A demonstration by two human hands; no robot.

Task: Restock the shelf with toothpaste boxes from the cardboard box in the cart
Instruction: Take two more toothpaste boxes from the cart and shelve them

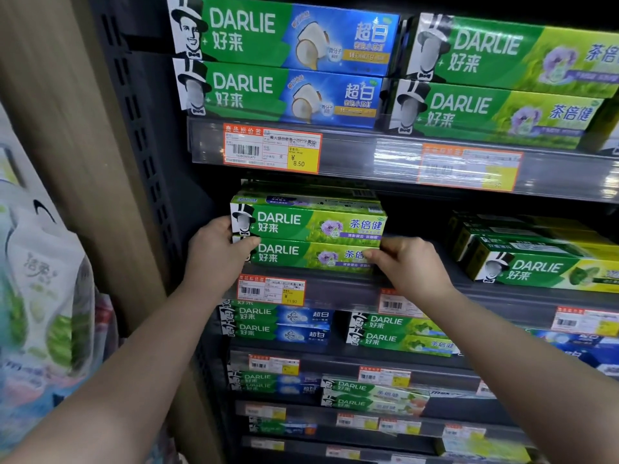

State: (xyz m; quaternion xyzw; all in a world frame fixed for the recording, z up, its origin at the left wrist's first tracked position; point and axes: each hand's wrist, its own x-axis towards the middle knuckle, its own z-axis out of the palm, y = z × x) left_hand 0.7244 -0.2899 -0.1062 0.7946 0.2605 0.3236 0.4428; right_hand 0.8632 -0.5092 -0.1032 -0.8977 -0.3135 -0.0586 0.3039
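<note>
Two green Darlie toothpaste boxes [308, 239] lie stacked one on the other at the left end of the middle shelf [338, 289]. My left hand [214, 252] grips the stack's left end, thumb across the lower box. My right hand [408, 262] pinches the right end of the lower box. Both boxes rest at the shelf's front edge, faces outward. The cart and its cardboard box are out of view.
Rows of Darlie boxes [284, 61] fill the shelf above and those below. Yellow-green boxes [542, 259] sit to the right on the same shelf, with a dark gap between. A wooden pillar [67, 128] and hanging packets [43, 279] stand at left.
</note>
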